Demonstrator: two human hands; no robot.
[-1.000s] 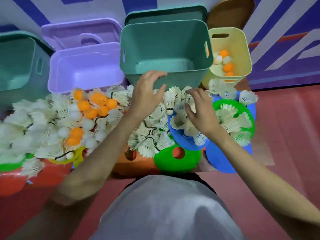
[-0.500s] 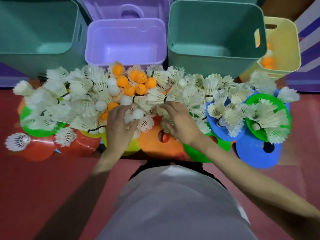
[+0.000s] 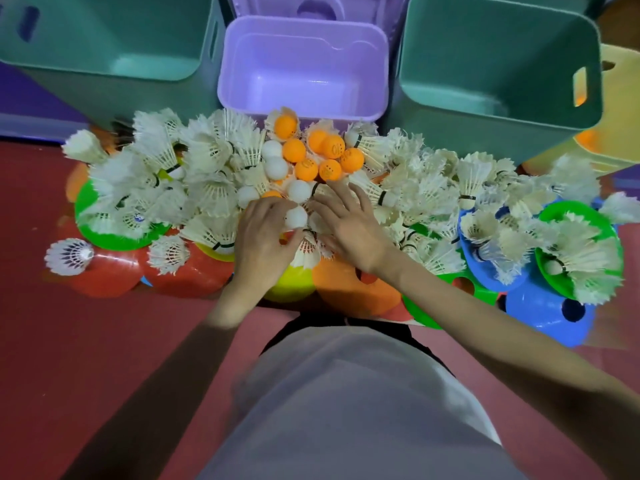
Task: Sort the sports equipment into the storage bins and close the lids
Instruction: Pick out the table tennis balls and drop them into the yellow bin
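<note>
A long heap of white feather shuttlecocks lies over coloured disc cones in front of the bins. Orange ping-pong balls and white ones cluster in the middle of it. My left hand is at the near edge of that cluster, its curled fingers and thumb pinching a white ball. My right hand lies flat beside it with fingers spread, resting on shuttlecocks, fingertips near the orange balls. An open purple bin stands directly behind.
Open teal bins stand at the left and the right. A yellow bin is at the far right and a purple lid behind. Red, orange and blue cones lie along the near edge.
Both hands moved from the right side of the heap to the ball cluster in the middle. My left hand now pinches a white ball, and my right hand has spread flat beside it.
</note>
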